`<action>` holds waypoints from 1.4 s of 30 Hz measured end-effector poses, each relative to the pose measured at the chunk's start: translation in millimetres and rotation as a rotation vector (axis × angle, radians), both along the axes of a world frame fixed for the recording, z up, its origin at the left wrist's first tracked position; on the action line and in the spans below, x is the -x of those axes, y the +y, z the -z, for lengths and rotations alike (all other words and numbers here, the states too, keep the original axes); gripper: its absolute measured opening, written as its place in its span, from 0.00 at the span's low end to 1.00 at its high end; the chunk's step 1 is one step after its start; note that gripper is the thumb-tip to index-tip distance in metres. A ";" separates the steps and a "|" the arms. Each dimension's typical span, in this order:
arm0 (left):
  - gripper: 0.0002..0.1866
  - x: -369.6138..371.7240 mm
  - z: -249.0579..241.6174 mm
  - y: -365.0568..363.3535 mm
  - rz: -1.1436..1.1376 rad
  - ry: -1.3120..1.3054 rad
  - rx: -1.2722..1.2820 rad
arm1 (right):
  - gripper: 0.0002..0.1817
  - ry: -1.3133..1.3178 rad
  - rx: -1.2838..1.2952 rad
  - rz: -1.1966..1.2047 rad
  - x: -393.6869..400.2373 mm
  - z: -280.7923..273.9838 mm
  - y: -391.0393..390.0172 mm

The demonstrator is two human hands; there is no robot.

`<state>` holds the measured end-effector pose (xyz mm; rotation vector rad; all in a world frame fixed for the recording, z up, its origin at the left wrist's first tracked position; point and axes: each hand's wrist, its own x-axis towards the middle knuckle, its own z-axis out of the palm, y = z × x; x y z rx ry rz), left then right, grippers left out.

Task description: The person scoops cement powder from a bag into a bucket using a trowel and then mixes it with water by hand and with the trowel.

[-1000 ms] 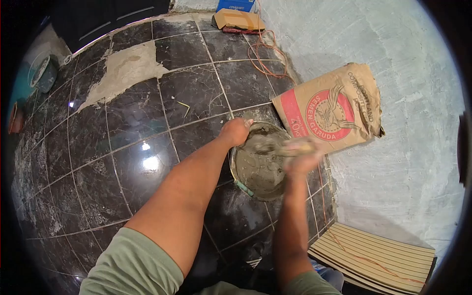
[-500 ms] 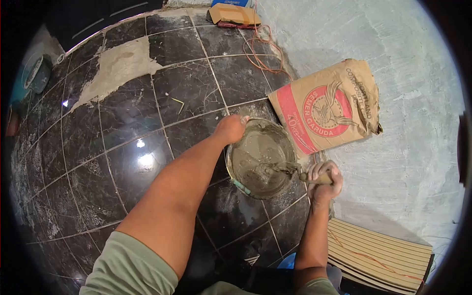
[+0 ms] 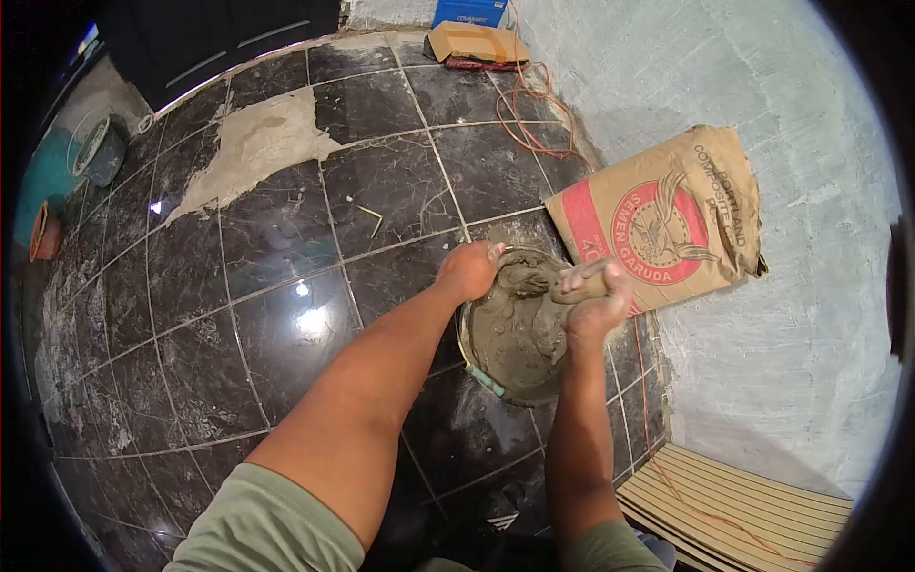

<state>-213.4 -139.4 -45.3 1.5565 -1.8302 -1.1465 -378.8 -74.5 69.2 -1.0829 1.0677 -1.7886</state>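
Observation:
A round bucket (image 3: 463,338) of wet grey mortar (image 3: 515,334) stands on the tiled floor. My left hand (image 3: 470,271) is closed on its upper left rim. My right hand (image 3: 602,307) wraps around the handle of a trowel (image 3: 578,289), above the bucket's right side. The trowel's blade is coated in mortar and partly sunk in it near the far rim, so its outline is hard to make out. The bucket's wire handle, with a green grip (image 3: 484,379), hangs at the near left rim.
A cement bag (image 3: 658,229) lies beside the bucket against the grey wall (image 3: 782,315). Ribbed panels (image 3: 734,505) lie at lower right, crossed by an orange cord (image 3: 647,410). A flattened cardboard box (image 3: 477,44) and another bucket (image 3: 103,153) are farther back. One floor patch (image 3: 262,138) lacks tile.
My right hand has moved the trowel from the bucket's near right side up toward the far rim, through the mortar. My left hand stays on the rim. The view has shifted slightly.

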 end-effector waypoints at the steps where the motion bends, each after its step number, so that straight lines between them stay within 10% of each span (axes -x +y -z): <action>1: 0.27 0.3 2.0 1.3 -0.003 0.011 0.014 | 0.20 -0.045 0.028 -0.032 5.9 -7.4 1.6; 11: 0.27 -0.5 1.1 -1.1 0.020 -0.056 -0.002 | 0.17 -0.211 -0.140 0.100 33.7 81.2 80.2; 20: 0.28 4.0 17.0 -2.8 0.021 -0.049 -0.019 | 0.17 -0.233 0.019 0.216 51.8 -53.8 75.6; 29: 0.27 -0.1 -0.3 -1.8 0.015 -0.081 -0.015 | 0.16 -0.194 -0.068 0.259 33.4 97.6 21.3; 42: 0.29 1.9 10.2 -8.6 -0.004 0.041 -0.090 | 0.17 -0.211 -0.060 0.172 61.2 -58.2 101.3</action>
